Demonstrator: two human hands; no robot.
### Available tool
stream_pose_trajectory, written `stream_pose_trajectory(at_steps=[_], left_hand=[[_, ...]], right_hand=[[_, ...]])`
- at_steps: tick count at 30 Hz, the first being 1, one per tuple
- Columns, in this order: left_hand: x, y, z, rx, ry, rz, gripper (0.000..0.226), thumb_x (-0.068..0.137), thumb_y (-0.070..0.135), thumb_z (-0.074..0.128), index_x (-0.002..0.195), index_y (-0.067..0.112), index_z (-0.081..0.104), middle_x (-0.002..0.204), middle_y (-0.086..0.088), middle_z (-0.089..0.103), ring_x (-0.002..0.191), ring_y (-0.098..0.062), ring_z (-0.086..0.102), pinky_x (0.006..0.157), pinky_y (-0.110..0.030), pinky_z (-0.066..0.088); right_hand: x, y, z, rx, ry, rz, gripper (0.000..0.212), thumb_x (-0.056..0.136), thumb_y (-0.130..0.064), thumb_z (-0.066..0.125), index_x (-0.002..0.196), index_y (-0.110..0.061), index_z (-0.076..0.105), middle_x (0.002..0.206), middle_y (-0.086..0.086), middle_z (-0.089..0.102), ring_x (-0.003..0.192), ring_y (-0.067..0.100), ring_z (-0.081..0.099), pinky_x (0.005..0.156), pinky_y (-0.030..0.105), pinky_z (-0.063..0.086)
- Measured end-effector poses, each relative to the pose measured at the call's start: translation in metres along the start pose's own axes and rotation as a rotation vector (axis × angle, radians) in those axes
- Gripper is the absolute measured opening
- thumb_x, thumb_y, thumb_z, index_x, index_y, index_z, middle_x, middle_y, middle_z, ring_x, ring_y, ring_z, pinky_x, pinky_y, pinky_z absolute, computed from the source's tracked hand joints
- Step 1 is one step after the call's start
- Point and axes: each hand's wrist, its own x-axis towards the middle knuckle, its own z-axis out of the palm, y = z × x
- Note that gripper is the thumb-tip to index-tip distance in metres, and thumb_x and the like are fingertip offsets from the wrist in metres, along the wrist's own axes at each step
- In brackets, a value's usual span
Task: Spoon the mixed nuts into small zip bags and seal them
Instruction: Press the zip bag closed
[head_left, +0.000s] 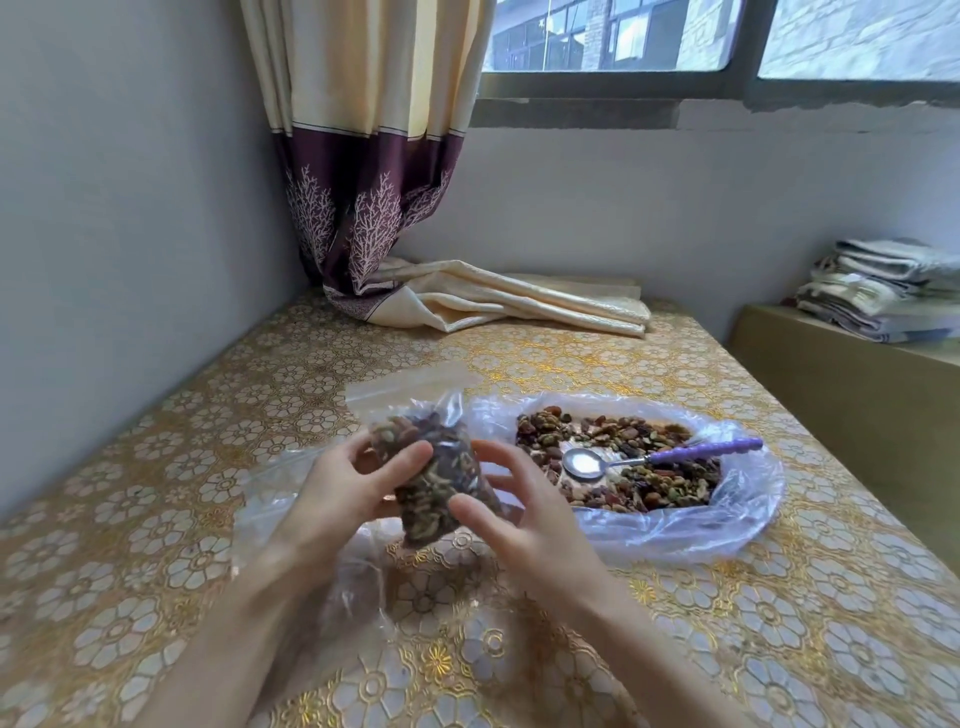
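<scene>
Curtain (363, 171), folded towels (883, 288)

Clear plastic zip bag (436, 483), shiny metal spoon (587, 462), glossy tablecloth (675, 623)

A room in a private home: a table (727, 597) under a gold floral plastic cover stands in a corner below a window (675, 47). A cream and purple curtain (363, 156) drapes onto the tabletop, and folded blankets (883, 286) are stacked on a low ledge (831, 374) beside it.
</scene>
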Motion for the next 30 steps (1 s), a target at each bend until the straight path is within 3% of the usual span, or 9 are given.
stream_pose_trajectory(at_steps=[3, 7, 11, 13, 16, 17, 20, 23, 30], left_hand=[[-0.002, 0.002, 0.007, -0.086, 0.044, 0.085, 0.037, 0.065, 0.029, 0.070, 0.099, 0.015, 0.063, 0.091, -0.005, 0.073, 0.085, -0.020, 0.070, 0.061, -0.022, 0.055], [-0.008, 0.002, 0.013, -0.115, -0.147, 0.165, 0.027, 0.073, 0.026, 0.065, 0.099, 0.021, 0.070, 0.103, -0.005, 0.071, 0.097, -0.020, 0.067, 0.071, -0.022, 0.055], [-0.004, 0.000, 0.012, -0.131, -0.274, 0.178, 0.036, 0.079, 0.026, 0.058, 0.114, 0.021, 0.062, 0.110, -0.006, 0.068, 0.100, -0.021, 0.065, 0.078, -0.026, 0.055], [0.000, -0.006, 0.008, 0.069, -0.188, 0.222, 0.044, 0.081, 0.034, 0.054, 0.124, 0.024, 0.053, 0.112, 0.003, 0.068, 0.102, -0.015, 0.064, 0.082, -0.024, 0.053], [0.011, -0.024, -0.008, 0.819, 0.032, 0.296, 0.046, 0.089, 0.036, 0.049, 0.134, 0.033, 0.040, 0.134, 0.011, 0.050, 0.120, -0.013, 0.049, 0.103, -0.037, 0.040], [0.013, -0.030, -0.014, 0.954, 0.065, 0.271, 0.046, 0.092, 0.032, 0.047, 0.137, 0.032, 0.036, 0.139, 0.010, 0.043, 0.128, -0.013, 0.040, 0.109, -0.039, 0.031], [0.020, -0.043, -0.024, 1.097, 0.056, 0.135, 0.045, 0.095, 0.024, 0.041, 0.138, 0.032, 0.034, 0.147, 0.007, 0.033, 0.137, -0.014, 0.024, 0.115, -0.043, 0.013], [0.023, -0.048, -0.022, 1.239, 0.038, 0.075, 0.041, 0.096, 0.029, 0.039, 0.137, 0.031, 0.036, 0.146, 0.010, 0.033, 0.136, -0.012, 0.024, 0.114, -0.042, 0.007], [0.026, -0.048, -0.021, 1.294, 0.045, 0.095, 0.040, 0.096, 0.033, 0.035, 0.136, 0.031, 0.039, 0.144, 0.010, 0.034, 0.135, -0.011, 0.025, 0.114, -0.040, 0.008]], right_hand=[[0.001, -0.002, 0.004, -0.187, 0.103, -0.109, 0.063, 0.082, -0.033, 0.070, 0.137, -0.024, 0.041, 0.123, -0.010, 0.050, 0.112, 0.000, 0.048, 0.098, 0.019, 0.042], [0.003, -0.006, -0.001, -0.407, 0.232, -0.171, 0.082, 0.076, -0.046, 0.072, 0.143, -0.016, 0.035, 0.123, -0.011, 0.038, 0.119, 0.005, 0.034, 0.104, 0.016, 0.028], [0.007, -0.009, -0.006, -0.348, 0.295, -0.137, 0.062, 0.078, -0.032, 0.073, 0.132, -0.016, 0.047, 0.112, -0.001, 0.047, 0.104, 0.009, 0.045, 0.093, 0.020, 0.041], [0.015, -0.012, -0.015, -0.301, 0.324, -0.104, 0.054, 0.079, -0.027, 0.073, 0.126, -0.015, 0.050, 0.107, 0.001, 0.051, 0.098, 0.011, 0.049, 0.089, 0.024, 0.046], [0.038, -0.010, -0.043, -0.212, 0.395, -0.047, 0.049, 0.080, -0.022, 0.072, 0.122, -0.009, 0.050, 0.109, 0.009, 0.056, 0.100, 0.026, 0.056, 0.087, 0.042, 0.051], [0.049, -0.008, -0.056, -0.228, 0.440, -0.034, 0.048, 0.081, -0.021, 0.071, 0.121, -0.007, 0.050, 0.109, 0.012, 0.057, 0.099, 0.029, 0.057, 0.085, 0.045, 0.051], [0.084, 0.007, -0.102, -0.523, 0.591, 0.028, 0.047, 0.084, -0.029, 0.068, 0.120, -0.005, 0.050, 0.109, 0.013, 0.060, 0.095, 0.026, 0.056, 0.089, 0.043, 0.047], [0.111, 0.026, -0.146, -0.783, 0.594, 0.200, 0.049, 0.084, -0.038, 0.063, 0.122, -0.009, 0.050, 0.113, 0.013, 0.061, 0.101, 0.028, 0.055, 0.088, 0.037, 0.042], [0.130, 0.081, -0.200, -0.842, 0.439, 0.512, 0.038, 0.083, -0.033, 0.063, 0.109, -0.006, 0.058, 0.109, 0.018, 0.064, 0.100, 0.033, 0.059, 0.082, 0.037, 0.048]])
